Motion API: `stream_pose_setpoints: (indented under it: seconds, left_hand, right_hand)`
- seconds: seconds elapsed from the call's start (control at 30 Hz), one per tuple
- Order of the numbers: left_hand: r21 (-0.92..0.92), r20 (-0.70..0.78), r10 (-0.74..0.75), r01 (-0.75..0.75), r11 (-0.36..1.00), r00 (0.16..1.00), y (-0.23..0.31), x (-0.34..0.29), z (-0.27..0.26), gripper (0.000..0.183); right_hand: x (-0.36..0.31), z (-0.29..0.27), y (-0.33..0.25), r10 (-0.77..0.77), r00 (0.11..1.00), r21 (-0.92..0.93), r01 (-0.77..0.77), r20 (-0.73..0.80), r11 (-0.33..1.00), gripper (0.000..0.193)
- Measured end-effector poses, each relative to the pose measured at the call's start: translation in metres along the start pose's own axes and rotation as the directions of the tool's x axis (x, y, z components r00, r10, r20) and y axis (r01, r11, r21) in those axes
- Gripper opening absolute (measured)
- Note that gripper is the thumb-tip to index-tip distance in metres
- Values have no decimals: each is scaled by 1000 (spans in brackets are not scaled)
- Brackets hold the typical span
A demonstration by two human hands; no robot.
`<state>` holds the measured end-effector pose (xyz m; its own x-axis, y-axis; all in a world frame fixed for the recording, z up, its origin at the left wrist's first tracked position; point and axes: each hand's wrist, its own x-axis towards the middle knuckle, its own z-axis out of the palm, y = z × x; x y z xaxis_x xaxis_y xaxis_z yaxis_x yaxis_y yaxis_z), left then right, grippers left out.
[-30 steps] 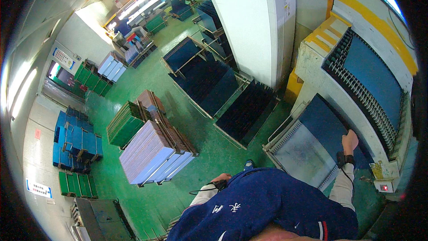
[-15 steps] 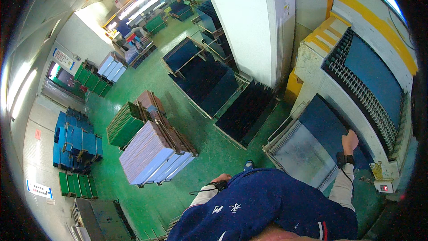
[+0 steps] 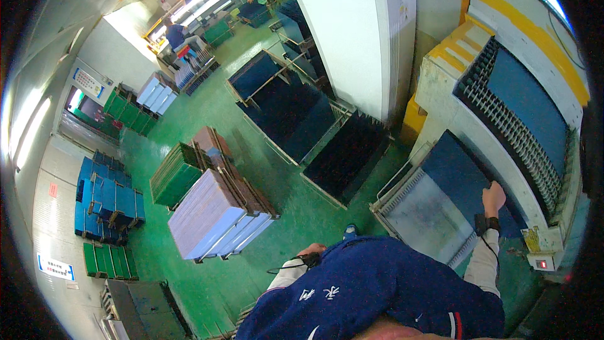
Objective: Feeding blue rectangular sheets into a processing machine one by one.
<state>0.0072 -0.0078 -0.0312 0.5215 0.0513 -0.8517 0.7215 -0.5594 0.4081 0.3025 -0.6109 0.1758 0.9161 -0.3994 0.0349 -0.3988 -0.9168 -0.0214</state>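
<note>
At the right, my right hand is closed at the upper edge of a dark blue panel. The panel stands tilted in a slotted rack, behind a pale, cloudy sheet at the front of the rack. My fingertips are partly hidden, but they appear to pinch the panel's edge. Close beside my waist is my left hand, half covered by my dark blue top, so its fingers do not show clearly. Nothing can be made out in it. Both wrists wear black bands with a cable.
Right of the rack stands a white and yellow machine with rows of rollers. More racks of dark panels stand ahead, beside a white pillar. Lilac, green and blue panel stacks are leftward. People work at a far lit bench.
Both my hands stay where they were, the right one still at the panel's edge. Far off, the people at the bench have shifted slightly.
</note>
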Motion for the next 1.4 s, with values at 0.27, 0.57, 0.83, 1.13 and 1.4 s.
stream_pose_setpoints:
  seconds: [0.27,0.57,0.83,1.13,1.4]
  left_hand:
    - [-42,-16,-13,12,999,1000,3,-13,-4,38]
    - [-94,-8,11,-12,995,1000,-17,4,4,39]
    - [-129,-20,35,-38,991,999,-12,13,9,31]
    - [-162,-3,52,-52,985,999,-8,12,4,27]
    - [-163,62,90,-79,983,994,11,5,-8,25]
  right_hand:
    - [1,6,3,-70,997,-10,69,-31,998,37]
    - [-9,-4,-5,-85,994,32,83,69,996,48]
    - [-17,-27,7,-67,997,24,66,39,998,48]
    - [-29,-158,12,-85,995,15,86,-59,996,51]
    - [-25,-171,122,31,996,782,42,-78,621,36]
